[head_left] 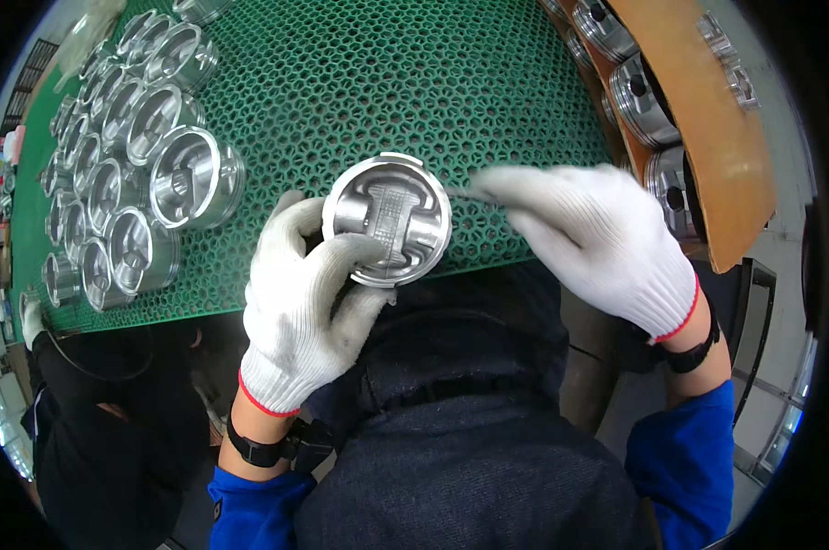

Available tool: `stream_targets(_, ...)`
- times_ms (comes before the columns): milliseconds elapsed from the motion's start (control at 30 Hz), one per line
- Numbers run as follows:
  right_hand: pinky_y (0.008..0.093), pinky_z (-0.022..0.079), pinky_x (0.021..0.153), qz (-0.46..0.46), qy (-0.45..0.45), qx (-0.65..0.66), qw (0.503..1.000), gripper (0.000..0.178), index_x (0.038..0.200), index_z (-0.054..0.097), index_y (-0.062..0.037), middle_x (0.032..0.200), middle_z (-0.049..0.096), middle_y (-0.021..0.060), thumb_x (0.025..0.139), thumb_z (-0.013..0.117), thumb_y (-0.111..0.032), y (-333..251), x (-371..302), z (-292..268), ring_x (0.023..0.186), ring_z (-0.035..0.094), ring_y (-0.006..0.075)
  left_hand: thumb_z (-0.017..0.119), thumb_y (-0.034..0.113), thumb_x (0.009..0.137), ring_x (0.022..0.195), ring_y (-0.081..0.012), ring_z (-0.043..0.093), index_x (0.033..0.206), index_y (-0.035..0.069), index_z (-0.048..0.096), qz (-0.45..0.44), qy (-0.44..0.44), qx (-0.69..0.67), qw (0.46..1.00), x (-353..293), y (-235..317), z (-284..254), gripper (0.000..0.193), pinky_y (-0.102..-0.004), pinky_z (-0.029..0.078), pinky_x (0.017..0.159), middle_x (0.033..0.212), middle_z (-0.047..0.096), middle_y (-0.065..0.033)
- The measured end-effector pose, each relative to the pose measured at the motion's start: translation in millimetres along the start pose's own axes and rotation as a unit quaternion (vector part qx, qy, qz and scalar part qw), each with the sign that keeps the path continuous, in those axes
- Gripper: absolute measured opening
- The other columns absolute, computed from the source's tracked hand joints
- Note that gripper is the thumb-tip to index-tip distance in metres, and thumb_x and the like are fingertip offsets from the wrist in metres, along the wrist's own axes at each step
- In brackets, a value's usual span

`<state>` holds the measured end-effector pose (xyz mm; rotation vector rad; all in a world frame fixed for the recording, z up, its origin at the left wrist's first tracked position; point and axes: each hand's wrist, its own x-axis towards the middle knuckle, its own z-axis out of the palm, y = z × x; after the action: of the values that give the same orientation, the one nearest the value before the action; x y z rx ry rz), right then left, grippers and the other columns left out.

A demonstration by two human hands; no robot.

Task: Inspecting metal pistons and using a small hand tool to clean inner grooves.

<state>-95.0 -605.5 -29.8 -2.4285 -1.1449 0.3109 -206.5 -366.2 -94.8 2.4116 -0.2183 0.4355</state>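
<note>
A silver metal piston (392, 220) is held up at the near edge of the green mat, its hollow underside facing me. My left hand (295, 293), in a white knitted glove with a red cuff, grips it from the left, with the thumb over the rim and inside. To the right of the piston, my gloved right hand (598, 238) has its fingers pinched together. A thin grey rod-like tool (462, 193) sticks out from those fingertips toward the piston's right rim. The fingertips are smeared by motion, and most of the tool is hidden.
Several pistons (194, 179) stand grouped on the green honeycomb mat (414, 73) at the left. More pistons (644, 101) sit at the right behind an orange-brown board (708, 119). Another person's gloved hand (31, 316) is at the table's far-left edge.
</note>
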Motion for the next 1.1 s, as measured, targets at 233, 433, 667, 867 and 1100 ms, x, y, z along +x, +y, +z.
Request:
stream_targets(233, 0.0388, 0.058, 0.064, 0.041, -0.075, -0.07, 0.994, 0.03, 0.118, 0.068, -0.0145, 0.076, 0.069, 0.0142, 0.089, 0.063, -0.01, -15, -8, 2, 0.07, 0.07, 0.0313, 0.085, 0.021, 0.063, 0.098, -0.037, 0.061, 0.088, 0.01, 0.07, -0.015, 0.006, 0.019, 1.0, 0, 2, 4, 0.03, -0.0478, 0.05, 0.089, 0.104, 0.061, -0.0155)
stream_targets(433, 0.0389, 0.056, 0.061, 0.047, -0.044, -0.061, 0.996, 0.032, 0.12, 0.065, -0.0106, 0.077, 0.068, 0.0146, 0.089, 0.064, -0.007, -16, -15, 11, 0.069, 0.069, 0.0311, 0.085, 0.022, 0.064, 0.097, -0.0349, 0.06, 0.084, 0.011, 0.07, 0.006, 0.017, 0.016, 1.0, 0, 1, 6, 0.027, -0.0455, 0.051, 0.084, 0.104, 0.061, -0.0142)
stream_targets(667, 0.0392, 0.056, 0.06, 0.047, -0.052, -0.067, 0.995, 0.034, 0.123, 0.062, -0.0093, 0.077, 0.068, 0.0149, 0.089, 0.062, -0.004, -20, -18, 16, 0.067, 0.069, 0.0309, 0.084, 0.024, 0.065, 0.098, -0.0351, 0.059, 0.083, 0.012, 0.07, 0.013, 0.006, 0.045, 0.999, -1, 3, 6, 0.026, -0.0513, 0.05, 0.093, 0.104, 0.062, -0.014)
stream_targets(867, 0.0405, 0.057, 0.055, 0.018, -0.088, -0.035, 0.995, 0.028, 0.118, 0.057, -0.0111, 0.062, 0.064, 0.0102, 0.09, 0.06, -0.011, -32, -20, 22, 0.057, 0.067, 0.0303, 0.083, 0.024, 0.066, 0.098, -0.0345, 0.059, 0.085, 0.014, 0.071, 0.009, 0.027, 0.059, 0.998, -2, 11, 9, 0.025, -0.0554, 0.047, 0.1, 0.101, 0.064, -0.0134)
stream_targets(1100, 0.0254, 0.048, 0.048, 0.183, -0.167, 0.539, 0.805, 0.04, 0.132, 0.059, -0.0065, 0.066, 0.059, -0.0003, 0.098, 0.058, -0.028, -22, -15, 36, 0.051, 0.054, 0.0093, 0.084, 0.021, 0.064, 0.09, -0.0328, 0.06, 0.085, 0.012, 0.071, 0.023, 0.068, 0.048, 0.996, -3, 9, 12, 0.026, -0.0496, 0.05, 0.091, 0.094, 0.064, -0.0117)
